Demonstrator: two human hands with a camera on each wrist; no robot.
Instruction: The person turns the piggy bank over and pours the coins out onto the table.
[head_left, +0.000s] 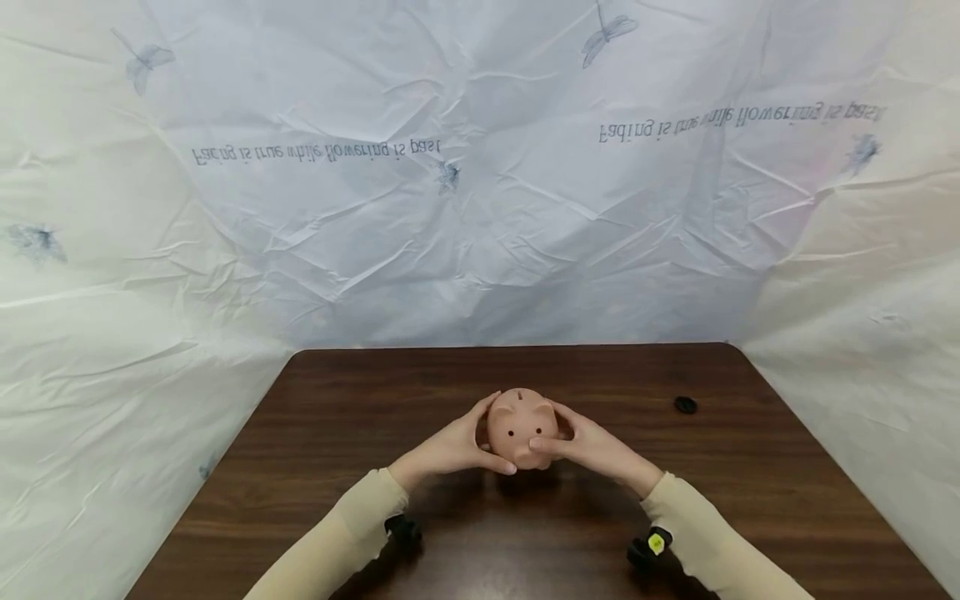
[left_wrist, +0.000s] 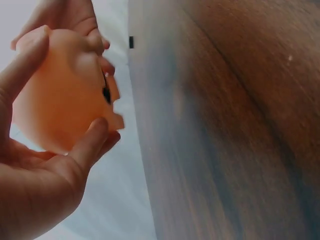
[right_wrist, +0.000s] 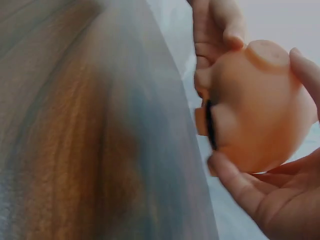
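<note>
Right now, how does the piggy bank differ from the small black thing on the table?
The piggy bank is pink and rounded, gripped from both sides by the left hand and right hand; the small black thing is dark, low and much smaller. It lies untouched, off to the right toward the far edge, while the piggy bank sits mid-table. Both are over the brown table.
</note>
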